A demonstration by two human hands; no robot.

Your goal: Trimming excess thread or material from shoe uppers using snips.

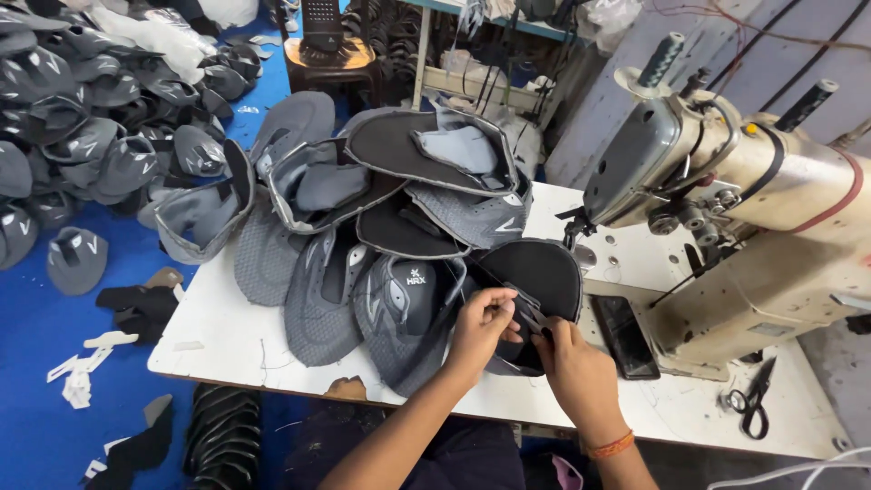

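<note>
Both hands are on one black shoe upper [535, 277] at the front edge of the white table [227, 336], just left of the sewing machine's [726, 209] base. The left hand [481, 327] pinches the upper's near edge, fingers closed on the fabric; the right hand [576, 367] grips the same edge from the other side, thumb and fingers closed on what looks like a small strip or tab, too small to tell exactly. It looks like alignment work before stitching. To do it well, I'd say: keep the two layers flush at the edge, hold tension even between the hands, and don't let the piece drag against the pile of grey uppers [363, 236] touching it on the left. A dark phone [624, 336] lies just beside the right hand, so keep the fabric off it. Scissors [751, 408] sit well apart, near the table's right end. More grey pieces [82, 118] are heaped on the blue floor [36, 363].
</note>
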